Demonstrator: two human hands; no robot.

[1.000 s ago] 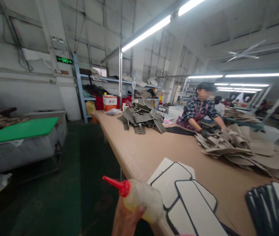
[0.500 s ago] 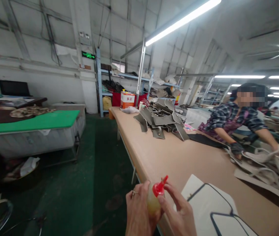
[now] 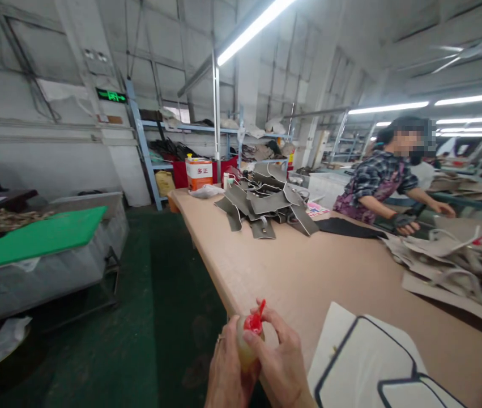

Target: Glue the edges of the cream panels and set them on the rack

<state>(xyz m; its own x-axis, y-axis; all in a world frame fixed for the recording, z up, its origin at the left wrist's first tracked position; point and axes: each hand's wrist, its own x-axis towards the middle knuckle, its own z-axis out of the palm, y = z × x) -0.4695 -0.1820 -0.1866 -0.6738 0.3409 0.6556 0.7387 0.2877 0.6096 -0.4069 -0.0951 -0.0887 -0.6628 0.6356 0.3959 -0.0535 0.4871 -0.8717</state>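
Observation:
My left hand [image 3: 226, 378] wraps round the body of a small clear squeeze bottle [image 3: 244, 350] with a red nozzle cap [image 3: 255, 321], held at the near edge of the long tan table [image 3: 308, 277]. My right hand [image 3: 281, 362] pinches the red cap with thumb and fingers. Just right of my hands lie white flat pieces with dark edging [image 3: 363, 362].
A pile of grey cut pieces [image 3: 261, 207] and an orange tin [image 3: 199, 174] sit farther down the table. A co-worker in a plaid shirt [image 3: 372, 184] handles beige pieces [image 3: 448, 255] at the right. A green-topped cart [image 3: 37, 238] stands left across a green-floored aisle.
One second ago only my left hand held the bottle with its nozzle pointing left. My right hand has since come onto the red cap, and the view has swung left and back.

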